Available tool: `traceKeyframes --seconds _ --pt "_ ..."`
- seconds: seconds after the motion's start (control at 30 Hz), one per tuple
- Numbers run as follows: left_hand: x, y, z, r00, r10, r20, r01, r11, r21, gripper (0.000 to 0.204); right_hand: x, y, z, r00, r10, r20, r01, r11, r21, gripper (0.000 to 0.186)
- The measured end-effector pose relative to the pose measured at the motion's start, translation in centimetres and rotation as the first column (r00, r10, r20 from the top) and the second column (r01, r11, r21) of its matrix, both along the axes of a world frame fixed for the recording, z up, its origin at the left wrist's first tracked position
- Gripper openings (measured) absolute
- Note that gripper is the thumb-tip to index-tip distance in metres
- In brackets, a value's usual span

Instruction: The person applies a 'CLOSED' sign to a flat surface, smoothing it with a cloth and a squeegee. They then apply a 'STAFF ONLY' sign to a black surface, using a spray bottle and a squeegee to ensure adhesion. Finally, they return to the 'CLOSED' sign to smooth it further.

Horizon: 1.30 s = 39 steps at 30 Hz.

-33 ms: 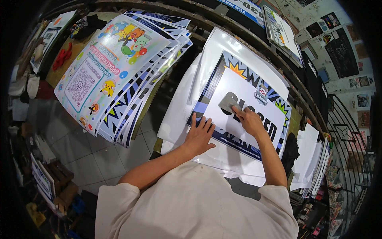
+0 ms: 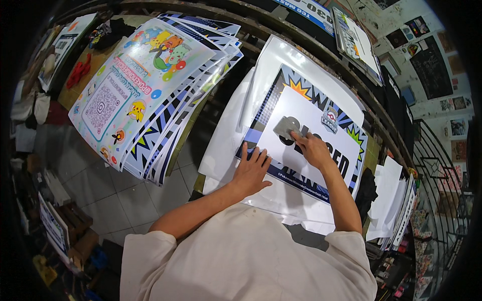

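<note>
A printed sign [image 2: 351,150] with large black letters on a white panel and a blue, starburst-patterned border lies in front of me. My right hand [image 2: 312,149] grips a flat grey squeegee [image 2: 287,126], its blade resting on the white panel over the first letters. Fingers spread, my left hand [image 2: 251,173] presses flat on the sign's lower left edge and holds nothing. Beneath the sign are glossy white sheets [image 2: 221,145], which stick out on the left and at the far side.
To the left, a stack of printed boards [image 2: 150,90] overhangs its bench. More boards [image 2: 356,42] lie at the far right. A black cloth [image 2: 367,188] and white papers [image 2: 386,200] are by my right arm. Grey floor tiles [image 2: 115,195] show at lower left.
My right hand and the squeegee have shifted very slightly to the left across the white panel. The left hand stays in place.
</note>
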State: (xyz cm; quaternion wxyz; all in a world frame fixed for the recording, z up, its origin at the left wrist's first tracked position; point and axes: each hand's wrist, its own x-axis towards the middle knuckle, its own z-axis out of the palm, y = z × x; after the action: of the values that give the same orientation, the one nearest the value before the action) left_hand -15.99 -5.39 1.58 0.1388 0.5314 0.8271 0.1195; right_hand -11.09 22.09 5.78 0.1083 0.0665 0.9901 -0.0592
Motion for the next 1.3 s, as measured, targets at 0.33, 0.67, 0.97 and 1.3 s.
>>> traceKeyframes --seconds 0.33,0.67,0.97,1.3 --pt "-0.1 0.3 0.0 0.999 -0.017 -0.028 0.014 0.996 -0.084 0.085 -8.3 -1.2 -0.3 0.996 0.089 -0.014 -0.088 0.996 0.013 0.038" --pt "-0.3 0.7 0.8 1.0 -0.028 -0.006 0.027 0.993 -0.111 0.085 2.5 6.9 1.5 0.998 -0.067 -0.001 0.067 0.998 0.02 0.039" --pt "0.1 0.8 0.8 0.999 -0.023 -0.029 0.02 0.992 -0.123 0.085 0.8 6.2 0.2 0.999 -0.05 0.011 0.049 0.997 0.061 0.036" --pt "0.4 0.8 0.5 1.0 0.019 -0.011 -0.02 0.996 -0.084 0.085 -6.8 3.4 0.7 1.0 0.004 0.025 -0.006 0.995 0.103 0.037"
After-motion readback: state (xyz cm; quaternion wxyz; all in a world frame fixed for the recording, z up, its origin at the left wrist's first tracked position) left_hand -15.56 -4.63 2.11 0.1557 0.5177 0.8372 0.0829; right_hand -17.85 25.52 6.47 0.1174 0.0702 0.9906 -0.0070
